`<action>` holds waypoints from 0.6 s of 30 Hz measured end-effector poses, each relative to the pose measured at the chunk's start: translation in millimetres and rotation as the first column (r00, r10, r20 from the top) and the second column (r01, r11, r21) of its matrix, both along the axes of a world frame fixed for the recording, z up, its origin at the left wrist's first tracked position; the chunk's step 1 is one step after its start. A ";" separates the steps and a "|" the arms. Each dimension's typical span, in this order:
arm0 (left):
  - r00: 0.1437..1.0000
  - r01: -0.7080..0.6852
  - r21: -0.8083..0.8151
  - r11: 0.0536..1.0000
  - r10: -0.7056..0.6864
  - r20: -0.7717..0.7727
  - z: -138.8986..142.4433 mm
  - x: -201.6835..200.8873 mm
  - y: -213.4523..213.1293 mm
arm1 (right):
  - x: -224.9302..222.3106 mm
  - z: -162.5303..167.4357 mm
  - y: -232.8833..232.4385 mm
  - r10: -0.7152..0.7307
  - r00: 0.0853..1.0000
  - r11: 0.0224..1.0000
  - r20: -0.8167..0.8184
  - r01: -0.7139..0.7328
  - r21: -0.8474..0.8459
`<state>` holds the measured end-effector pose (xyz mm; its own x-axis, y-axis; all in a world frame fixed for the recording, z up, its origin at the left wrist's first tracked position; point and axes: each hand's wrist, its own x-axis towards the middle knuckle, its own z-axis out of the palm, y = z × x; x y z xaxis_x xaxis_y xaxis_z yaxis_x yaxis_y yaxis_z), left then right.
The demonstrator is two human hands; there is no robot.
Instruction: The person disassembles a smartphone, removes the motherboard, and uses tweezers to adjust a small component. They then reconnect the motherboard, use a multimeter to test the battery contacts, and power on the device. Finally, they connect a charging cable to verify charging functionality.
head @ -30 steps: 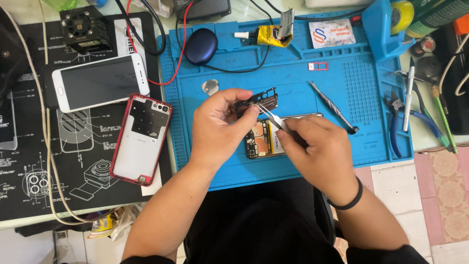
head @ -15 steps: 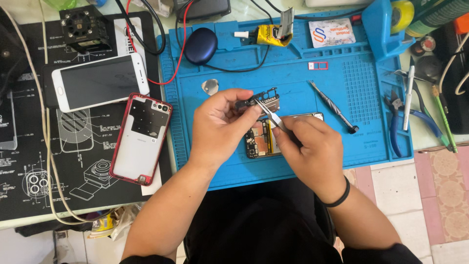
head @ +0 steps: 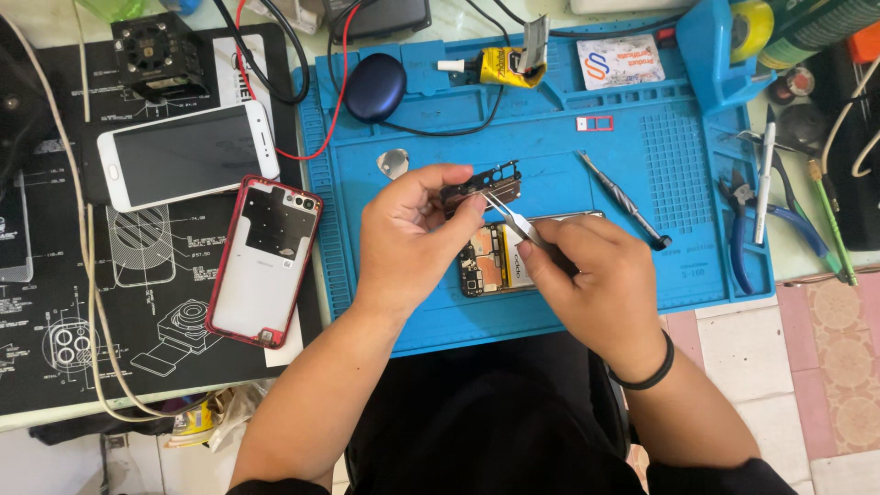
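Above the blue work mat [head: 550, 119], I see the left hand [head: 408, 238] pinching a narrow dark bracket [head: 481, 183] between its fingers [head: 458, 209], lifted clear over the opened phone [head: 500, 261], while the right hand [head: 596, 275] squeezes silver tweezers [head: 513, 220] whose tips meet the bracket's lower edge. The bracket is a slim black strip, brownish underneath, pierced with small holes and held nearly level. A red-edged back cover [head: 263, 261] lies well apart to the left on the tabletop.

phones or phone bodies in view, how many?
3. White phone face up on the black mat, red-rimmed back cover just below it, opened phone on the blue mat under both hands. More may be hidden.
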<state>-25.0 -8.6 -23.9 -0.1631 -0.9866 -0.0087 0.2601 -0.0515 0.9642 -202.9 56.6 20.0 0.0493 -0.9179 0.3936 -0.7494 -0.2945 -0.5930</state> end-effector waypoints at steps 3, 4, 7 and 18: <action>0.999 -0.002 -0.006 1.000 0.002 0.039 -0.2 0.2 0.5 | 0.2 0.3 0.0 -0.001 1.000 1.000 0.005 0.001 0.012; 0.999 -0.003 -0.016 1.000 0.004 0.045 -0.2 0.2 0.6 | 0.1 0.4 -0.1 -0.001 1.000 1.000 0.007 0.001 0.019; 0.998 -0.005 -0.039 0.999 0.007 0.070 0.2 0.4 1.3 | -0.7 0.8 0.2 -0.001 1.000 1.000 -0.001 0.001 0.028; 0.994 -0.002 -0.066 0.998 0.009 0.111 2.4 1.2 2.0 | -1.0 4.1 -0.2 -0.005 1.000 0.999 -0.004 0.005 0.055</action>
